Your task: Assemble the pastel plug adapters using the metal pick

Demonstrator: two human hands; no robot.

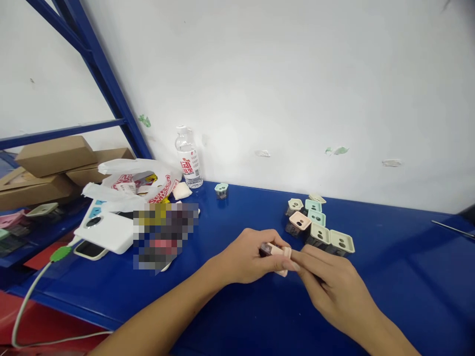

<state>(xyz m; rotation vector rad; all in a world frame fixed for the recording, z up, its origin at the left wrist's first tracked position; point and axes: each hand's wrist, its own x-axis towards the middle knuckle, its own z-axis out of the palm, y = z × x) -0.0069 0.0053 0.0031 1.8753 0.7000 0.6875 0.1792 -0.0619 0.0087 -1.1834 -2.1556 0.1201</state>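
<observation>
My left hand (248,257) and my right hand (330,284) meet above the blue table (401,287), both pinched on one small pink pencil sharpener (276,251) with a dark body. The left fingers wrap its left end, the right fingertips press its right end. Just behind the hands lies a cluster of several similar sharpeners (318,225) in cream, mint and pink. One more mint sharpener (221,190) stands alone near the wall.
A water bottle (189,157) stands at the wall. Left of it lie a plastic bag (138,180), a white power bank (102,228) with a green-tipped cable (59,254), and cardboard boxes (52,155) under a blue frame (107,74).
</observation>
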